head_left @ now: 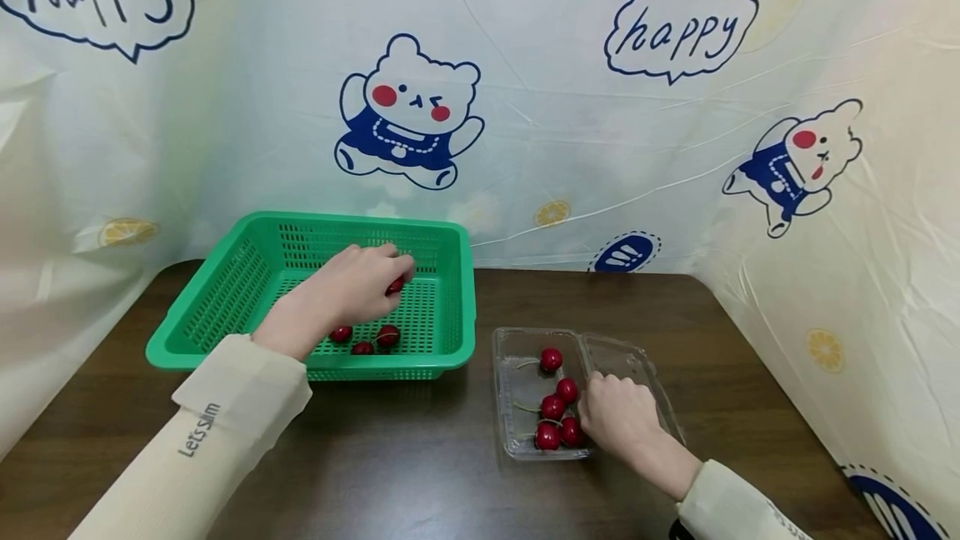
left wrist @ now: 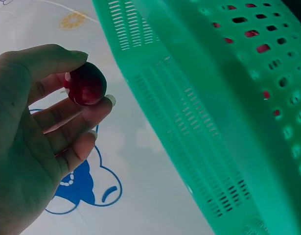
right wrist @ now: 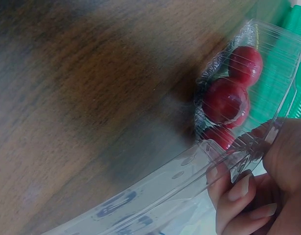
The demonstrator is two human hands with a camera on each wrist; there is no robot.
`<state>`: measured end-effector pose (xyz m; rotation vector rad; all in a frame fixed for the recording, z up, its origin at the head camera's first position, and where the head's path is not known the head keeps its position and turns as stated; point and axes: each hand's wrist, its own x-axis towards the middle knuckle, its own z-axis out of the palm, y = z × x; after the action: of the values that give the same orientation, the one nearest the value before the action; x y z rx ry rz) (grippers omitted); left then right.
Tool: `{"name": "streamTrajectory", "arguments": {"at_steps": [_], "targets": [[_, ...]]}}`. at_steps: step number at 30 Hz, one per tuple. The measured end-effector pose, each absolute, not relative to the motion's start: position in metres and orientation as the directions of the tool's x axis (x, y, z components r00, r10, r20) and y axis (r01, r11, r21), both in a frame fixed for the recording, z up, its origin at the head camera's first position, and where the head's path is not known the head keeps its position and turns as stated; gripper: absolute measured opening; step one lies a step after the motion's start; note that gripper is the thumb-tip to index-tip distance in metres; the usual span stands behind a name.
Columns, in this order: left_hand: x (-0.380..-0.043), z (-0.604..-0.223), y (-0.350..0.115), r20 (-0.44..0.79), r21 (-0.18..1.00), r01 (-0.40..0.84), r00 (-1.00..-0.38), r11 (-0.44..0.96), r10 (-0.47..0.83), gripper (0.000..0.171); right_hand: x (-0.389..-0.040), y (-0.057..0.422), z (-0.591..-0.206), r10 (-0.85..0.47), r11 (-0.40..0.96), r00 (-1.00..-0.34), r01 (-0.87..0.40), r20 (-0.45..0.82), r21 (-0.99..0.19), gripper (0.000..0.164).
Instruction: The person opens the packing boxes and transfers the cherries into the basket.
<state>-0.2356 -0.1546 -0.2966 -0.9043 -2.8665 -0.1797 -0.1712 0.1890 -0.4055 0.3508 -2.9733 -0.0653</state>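
My left hand (head_left: 352,286) pinches a dark red cherry (left wrist: 87,85) between thumb and fingers, over the green basket (head_left: 467,307). Below it, several cherries (head_left: 387,336) lie on the basket's slotted floor; the forearm hides part of that floor. To the right, my right hand (head_left: 621,413) grips the clear plastic box (head_left: 497,390) at the edge where its lid joins, fingers curled round the plastic in the right wrist view. Several red cherries (head_left: 552,407), some with green stems, lie inside the box. Its lid (head_left: 618,350) is folded out to the right, partly hidden by the right hand.
Both containers stand on a dark brown wooden table (head_left: 420,461), the box right of the basket. A pale printed sheet (head_left: 540,132) with cartoon bears hangs behind the table and along its sides.
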Motion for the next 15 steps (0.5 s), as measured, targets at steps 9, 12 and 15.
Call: {"name": "streamTrajectory", "arguments": {"at_steps": [9,12,15], "targets": [[-0.238,-0.314,-0.171,0.085,0.13,0.527,-0.85,0.84,0.52,0.005,-0.171,0.189,-0.407,-0.237,0.971,-0.959,-0.231,0.157,0.057,0.029],[-0.239,-0.322,-0.176,0.057,0.152,0.508,-0.861,0.848,0.505,0.005,-0.171,0.189,-0.407,-0.233,0.972,-0.961,-0.226,0.152,0.058,0.03],[-0.239,-0.33,-0.181,0.026,0.17,0.494,-0.867,0.853,0.497,0.005,-0.171,0.189,-0.406,-0.23,0.973,-0.961,-0.224,0.152,0.06,0.03]]}}
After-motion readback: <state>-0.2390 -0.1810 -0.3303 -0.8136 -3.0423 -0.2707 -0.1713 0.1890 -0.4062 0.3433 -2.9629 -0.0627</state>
